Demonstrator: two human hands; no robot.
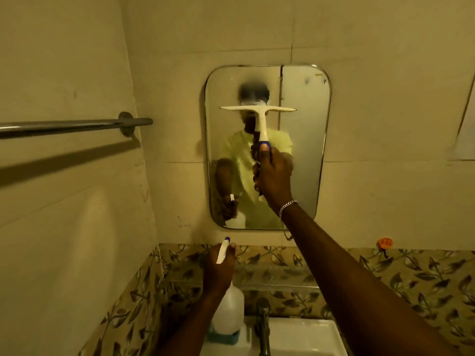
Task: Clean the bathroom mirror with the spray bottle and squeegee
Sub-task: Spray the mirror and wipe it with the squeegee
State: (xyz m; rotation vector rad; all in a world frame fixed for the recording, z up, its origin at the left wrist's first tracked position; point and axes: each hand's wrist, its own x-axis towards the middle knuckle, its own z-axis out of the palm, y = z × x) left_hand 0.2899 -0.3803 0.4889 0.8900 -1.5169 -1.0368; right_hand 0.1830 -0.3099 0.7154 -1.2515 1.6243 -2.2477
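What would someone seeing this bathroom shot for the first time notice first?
Most striking is the white squeegee, held up by the right hand with its blade level across the upper middle of the rounded mirror. Below, the left hand grips a spray bottle above the sink. A metal towel bar juts in from the left wall.

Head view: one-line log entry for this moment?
right hand: holds squeegee at mirror | left hand: holds spray bottle over sink
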